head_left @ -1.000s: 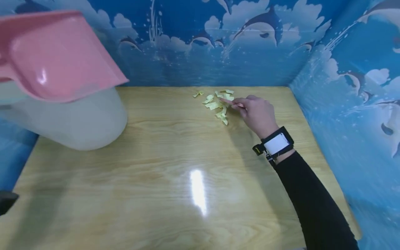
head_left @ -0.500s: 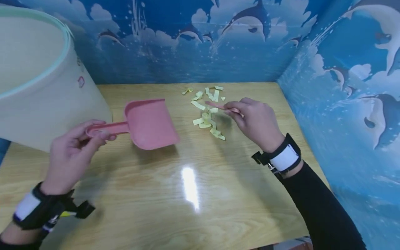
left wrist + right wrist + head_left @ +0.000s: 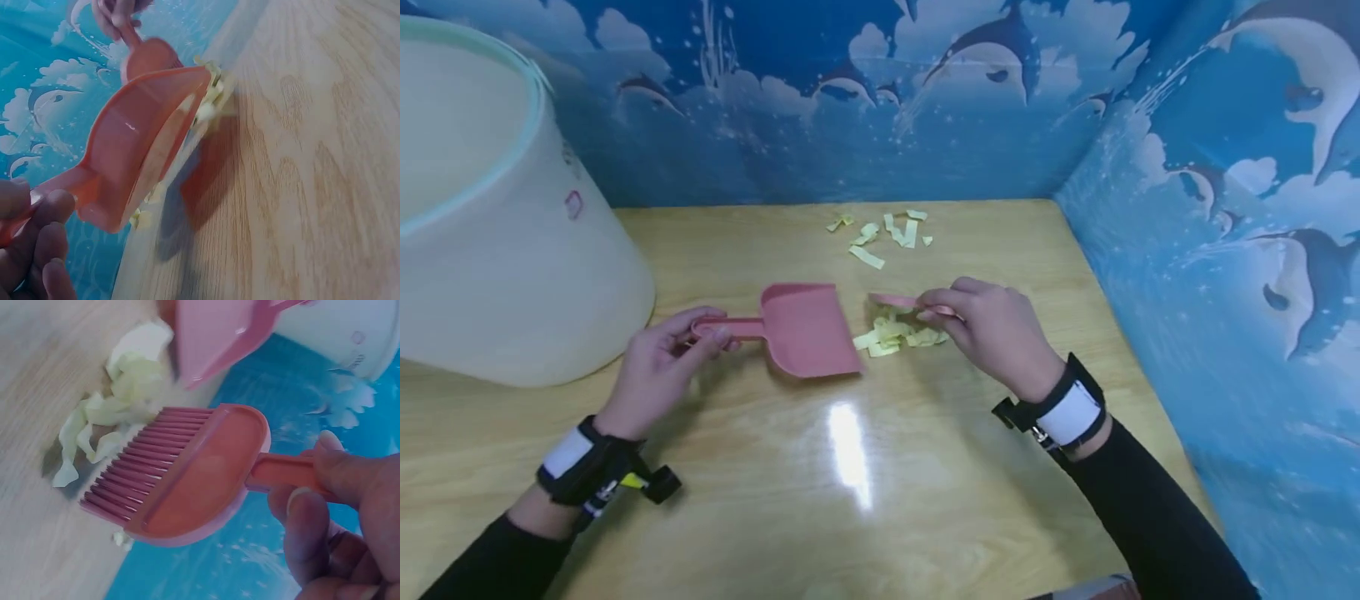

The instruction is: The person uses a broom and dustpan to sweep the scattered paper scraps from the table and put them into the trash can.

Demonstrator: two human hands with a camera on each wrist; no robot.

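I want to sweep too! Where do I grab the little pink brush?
Hold the small pink plastic brush by its narrow handle, coming from the side away from the bristles, as the right hand does. The handle sticks out behind the flat head, so the bristles can point down at the yellow paper scraps.

Count, placed against the dustpan [image 3: 808, 329]:
- one pink dustpan
- one pink brush [image 3: 904, 302], just right of the dustpan
- one heap of yellow paper scraps [image 3: 898, 332] at the dustpan's lip
- some eight loose scraps [image 3: 880, 233] beyond the dustpan
- one white bin [image 3: 497, 225] left of it
- two hands, left hand [image 3: 658, 367], right hand [image 3: 996, 333]
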